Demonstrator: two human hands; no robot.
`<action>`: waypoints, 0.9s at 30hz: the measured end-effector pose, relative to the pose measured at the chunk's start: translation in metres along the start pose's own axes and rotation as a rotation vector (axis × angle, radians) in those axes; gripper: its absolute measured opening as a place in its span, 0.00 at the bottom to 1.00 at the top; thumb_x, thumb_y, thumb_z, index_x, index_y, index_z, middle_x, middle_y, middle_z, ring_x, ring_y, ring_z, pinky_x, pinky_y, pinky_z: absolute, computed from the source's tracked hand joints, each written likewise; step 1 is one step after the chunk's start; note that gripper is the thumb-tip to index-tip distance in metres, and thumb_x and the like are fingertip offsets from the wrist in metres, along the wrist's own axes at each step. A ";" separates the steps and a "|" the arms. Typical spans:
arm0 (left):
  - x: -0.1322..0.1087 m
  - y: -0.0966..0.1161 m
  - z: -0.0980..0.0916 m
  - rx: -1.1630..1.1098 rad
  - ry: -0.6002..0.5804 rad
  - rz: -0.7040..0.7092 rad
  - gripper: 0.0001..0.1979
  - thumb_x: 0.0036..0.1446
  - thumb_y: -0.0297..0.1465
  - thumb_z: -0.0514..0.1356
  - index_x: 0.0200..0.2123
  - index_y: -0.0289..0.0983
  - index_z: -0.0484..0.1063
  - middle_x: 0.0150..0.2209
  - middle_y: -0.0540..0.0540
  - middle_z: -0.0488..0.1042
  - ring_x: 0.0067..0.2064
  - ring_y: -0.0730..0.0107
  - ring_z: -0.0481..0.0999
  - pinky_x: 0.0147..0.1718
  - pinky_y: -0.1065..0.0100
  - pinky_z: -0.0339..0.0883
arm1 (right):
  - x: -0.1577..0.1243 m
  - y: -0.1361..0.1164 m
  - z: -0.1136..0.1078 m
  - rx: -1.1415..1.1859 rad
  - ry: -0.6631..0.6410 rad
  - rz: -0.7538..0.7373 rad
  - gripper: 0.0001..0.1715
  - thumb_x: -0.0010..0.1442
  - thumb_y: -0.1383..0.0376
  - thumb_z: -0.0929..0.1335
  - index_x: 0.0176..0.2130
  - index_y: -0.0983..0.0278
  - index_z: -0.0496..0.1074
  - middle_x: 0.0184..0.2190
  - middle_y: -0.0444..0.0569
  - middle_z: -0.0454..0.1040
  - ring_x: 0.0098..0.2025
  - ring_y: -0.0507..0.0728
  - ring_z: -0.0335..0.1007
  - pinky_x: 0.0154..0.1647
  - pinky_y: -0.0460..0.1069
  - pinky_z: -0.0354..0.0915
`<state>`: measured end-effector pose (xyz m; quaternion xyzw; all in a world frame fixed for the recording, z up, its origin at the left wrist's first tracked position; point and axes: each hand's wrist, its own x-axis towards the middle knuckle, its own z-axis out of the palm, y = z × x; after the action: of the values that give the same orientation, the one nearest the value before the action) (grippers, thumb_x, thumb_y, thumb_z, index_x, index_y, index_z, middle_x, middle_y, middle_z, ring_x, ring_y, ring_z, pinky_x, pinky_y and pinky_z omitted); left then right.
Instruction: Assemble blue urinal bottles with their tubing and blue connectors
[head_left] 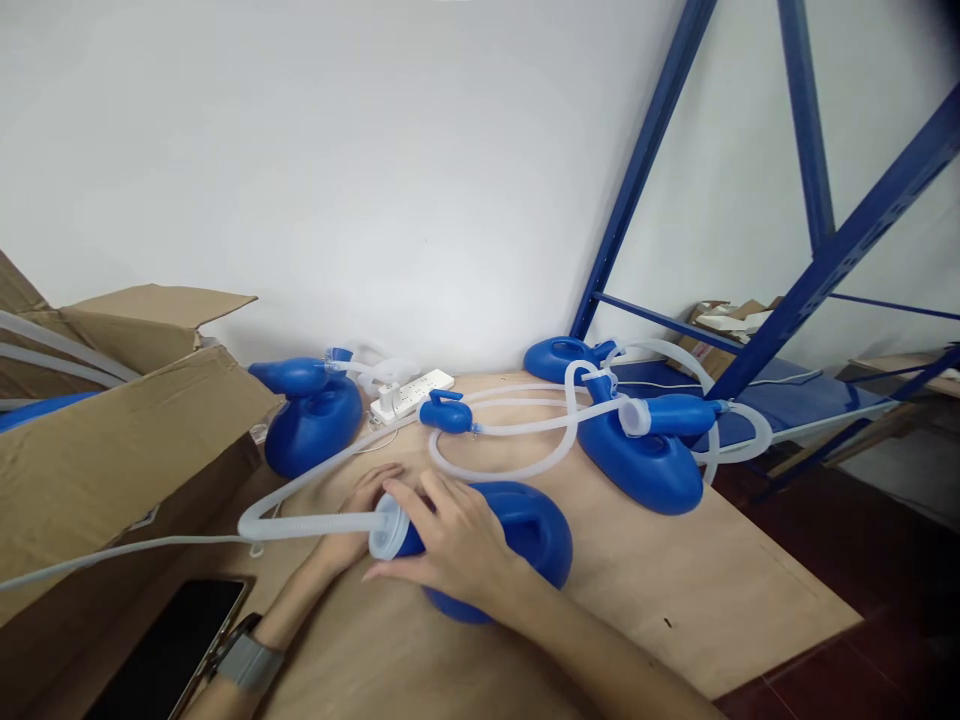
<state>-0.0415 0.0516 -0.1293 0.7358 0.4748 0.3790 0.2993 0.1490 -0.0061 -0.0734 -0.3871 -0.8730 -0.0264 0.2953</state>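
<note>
A blue plastic urinal bottle lies tilted on the table, its neck pointing left. My right hand is closed over that neck, thumb on the near side and fingers across the top. A translucent cap covers the mouth, and a clear corrugated hose runs out of it to the left. My left hand is on the far side of the cap, its fingers curved around toward the neck; the cap and hose hide part of it.
More blue bottles with hoses stand at the left and right. A small blue funnel-like piece lies near a white power strip. An open cardboard box and a phone are at left. Blue shelving rises at right.
</note>
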 end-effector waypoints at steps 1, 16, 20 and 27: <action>-0.005 0.000 -0.003 -0.035 -0.012 -0.019 0.27 0.56 0.47 0.59 0.53 0.37 0.77 0.58 0.34 0.78 0.60 0.45 0.77 0.62 0.43 0.69 | 0.005 0.003 0.000 0.045 -0.015 0.020 0.46 0.60 0.34 0.69 0.63 0.61 0.70 0.46 0.56 0.77 0.44 0.64 0.77 0.43 0.55 0.73; -0.055 0.014 -0.008 -0.404 -0.237 -0.041 0.39 0.58 0.49 0.67 0.69 0.43 0.65 0.67 0.36 0.70 0.66 0.41 0.71 0.63 0.45 0.68 | 0.031 0.064 -0.055 0.493 -0.496 -0.135 0.19 0.66 0.55 0.74 0.53 0.61 0.76 0.45 0.47 0.79 0.47 0.58 0.75 0.50 0.52 0.70; -0.057 0.020 -0.009 -0.407 -0.087 -0.048 0.48 0.47 0.56 0.72 0.67 0.41 0.66 0.62 0.34 0.75 0.60 0.40 0.76 0.58 0.46 0.73 | 0.026 0.058 -0.054 0.437 -0.471 -0.153 0.14 0.72 0.59 0.68 0.52 0.62 0.76 0.47 0.50 0.81 0.48 0.59 0.77 0.52 0.55 0.71; -0.056 0.020 0.001 -0.086 0.275 -0.085 0.31 0.43 0.52 0.70 0.46 0.40 0.80 0.43 0.40 0.84 0.44 0.46 0.83 0.46 0.53 0.78 | 0.024 0.058 -0.053 0.364 -0.478 -0.135 0.14 0.73 0.67 0.63 0.52 0.64 0.76 0.46 0.51 0.82 0.48 0.59 0.79 0.52 0.53 0.71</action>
<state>-0.0459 -0.0076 -0.1296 0.6428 0.5252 0.4831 0.2784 0.2028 0.0362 -0.0272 -0.2644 -0.9318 0.2027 0.1438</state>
